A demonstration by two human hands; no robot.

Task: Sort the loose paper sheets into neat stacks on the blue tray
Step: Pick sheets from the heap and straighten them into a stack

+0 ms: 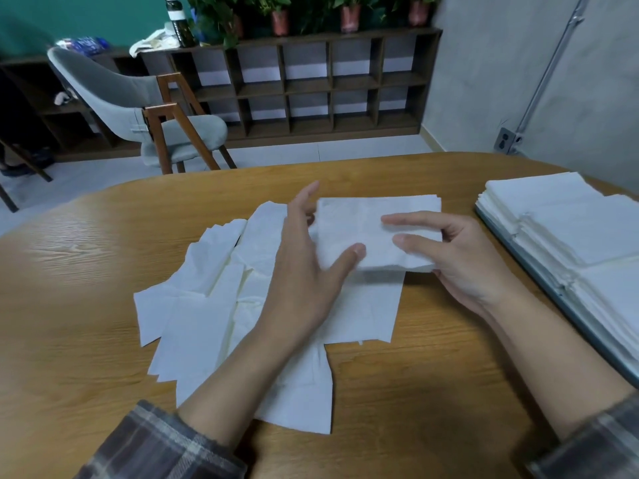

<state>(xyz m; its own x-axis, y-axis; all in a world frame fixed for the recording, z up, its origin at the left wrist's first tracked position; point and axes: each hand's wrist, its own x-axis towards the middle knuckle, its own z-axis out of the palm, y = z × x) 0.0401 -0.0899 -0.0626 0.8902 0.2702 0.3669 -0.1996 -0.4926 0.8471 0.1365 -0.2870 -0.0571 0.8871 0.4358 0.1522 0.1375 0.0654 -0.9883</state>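
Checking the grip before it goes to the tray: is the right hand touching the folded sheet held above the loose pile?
Touching. In the head view the right hand pinches the folded sheet at its right edge, thumb on top.

A single wide-angle camera, worn on the person's head, is looking forward and down from close above the wooden table (432, 392), framing the left hand (304, 271) and right hand (460, 264) at centre around a folded sheet (349, 219); the blue tray (594, 335) is running off the right edge, and shelving (311, 88) is filling the far background.
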